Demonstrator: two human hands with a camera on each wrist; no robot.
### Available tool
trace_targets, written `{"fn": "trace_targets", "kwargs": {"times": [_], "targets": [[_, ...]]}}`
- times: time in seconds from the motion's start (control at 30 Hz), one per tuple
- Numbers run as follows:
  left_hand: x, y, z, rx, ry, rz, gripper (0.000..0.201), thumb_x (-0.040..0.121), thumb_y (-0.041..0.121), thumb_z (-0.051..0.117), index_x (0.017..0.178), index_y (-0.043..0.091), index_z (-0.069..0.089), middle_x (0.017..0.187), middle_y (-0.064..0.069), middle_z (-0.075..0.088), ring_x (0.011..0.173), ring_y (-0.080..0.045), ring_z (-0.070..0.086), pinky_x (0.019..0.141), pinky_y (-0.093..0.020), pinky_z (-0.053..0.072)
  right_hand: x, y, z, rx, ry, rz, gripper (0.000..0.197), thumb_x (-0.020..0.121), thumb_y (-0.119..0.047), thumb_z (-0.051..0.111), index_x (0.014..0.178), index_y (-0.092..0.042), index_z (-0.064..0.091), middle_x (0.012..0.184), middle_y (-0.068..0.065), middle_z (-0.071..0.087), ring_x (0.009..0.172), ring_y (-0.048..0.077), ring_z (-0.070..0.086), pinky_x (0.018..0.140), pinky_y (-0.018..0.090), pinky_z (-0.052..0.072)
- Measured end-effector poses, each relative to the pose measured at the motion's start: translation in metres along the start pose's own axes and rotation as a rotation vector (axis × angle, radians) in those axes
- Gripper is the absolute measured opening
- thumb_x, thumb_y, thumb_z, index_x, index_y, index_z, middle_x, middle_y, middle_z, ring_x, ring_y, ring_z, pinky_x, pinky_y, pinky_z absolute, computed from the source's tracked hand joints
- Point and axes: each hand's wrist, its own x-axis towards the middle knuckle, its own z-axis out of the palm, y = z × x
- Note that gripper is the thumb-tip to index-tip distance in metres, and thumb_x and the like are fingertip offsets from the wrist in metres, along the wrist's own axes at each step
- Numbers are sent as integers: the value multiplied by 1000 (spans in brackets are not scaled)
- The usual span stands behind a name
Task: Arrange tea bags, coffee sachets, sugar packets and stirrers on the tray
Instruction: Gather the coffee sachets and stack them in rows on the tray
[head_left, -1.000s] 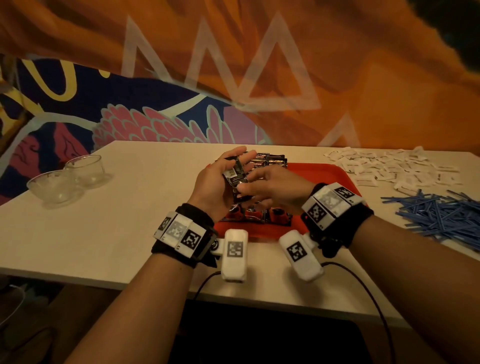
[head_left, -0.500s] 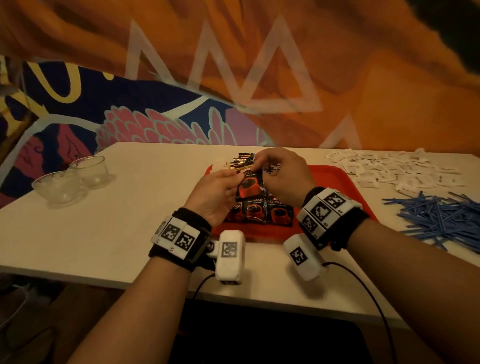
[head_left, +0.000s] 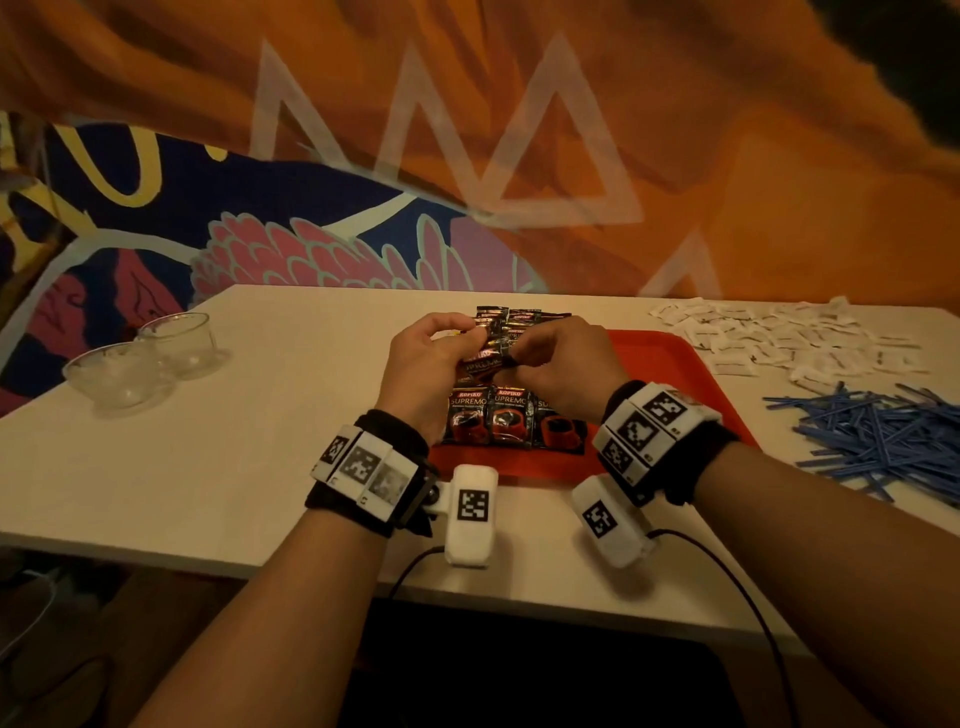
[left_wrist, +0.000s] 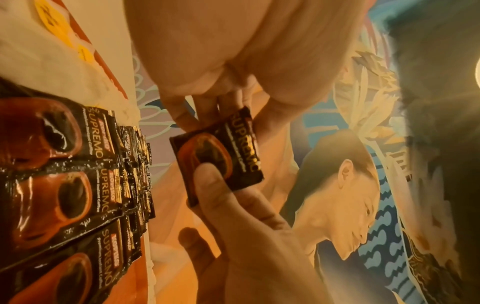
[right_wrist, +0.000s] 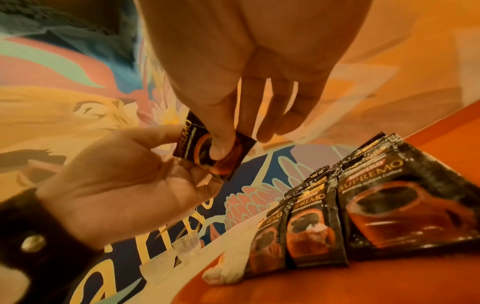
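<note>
Both hands hold one black coffee sachet (head_left: 482, 364) (left_wrist: 233, 148) (right_wrist: 183, 142) in the air above the red tray (head_left: 649, 374). My left hand (head_left: 467, 340) (left_wrist: 207, 115) pinches one end. My right hand (head_left: 519, 353) (right_wrist: 228, 144) presses its thumb on the printed cup, fingers behind. A row of three sachets (head_left: 493, 415) (right_wrist: 363, 216) lies on the tray's near part, and more sachets (head_left: 511, 317) overlap behind. White tea bags (left_wrist: 52, 61) (right_wrist: 226, 271) with yellow tags lie at the tray's left edge, mostly hidden in the head view.
White sugar packets (head_left: 779, 338) are scattered on the table at the back right. A heap of blue stirrers (head_left: 883, 436) lies in front of them. Two glass bowls (head_left: 119, 369) (head_left: 179, 338) stand at the far left. A painted wall rises behind the table.
The sachet hung upright over the row half a second ago; now it is tilted sideways between both hands. The hands have drawn closer together, slightly farther from me.
</note>
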Motion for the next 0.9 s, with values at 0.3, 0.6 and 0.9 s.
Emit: {"fn": "trace_targets", "kwargs": {"times": [0.3,0.6,0.9], "targets": [[1,-7,2,67,80,78,15,91,4,67,96,12,55,83,-11,70,64,-11,69,56,-23,55,-3,-3,-7,-41,-227,103,13,82,-25,79,71,-23,72,67,-6,69,61,4,61,59,20,48],[7,-12,-14,88,136,-30,9,94,18,67,97,16,58,102,-3,63,83,-10,61,60,-21,49,-9,8,4,-115,-530,425,12,91,-18,69,81,-12,66,70,-1,71,56,5,62,50,18,46],[8,-13,-24,65,148,-81,7,94,16,66,91,18,60,96,-3,60,85,-16,56,68,-28,48,-7,7,13,-118,-508,560,11,92,-14,66,91,-3,64,75,4,71,64,11,65,68,24,55]]}}
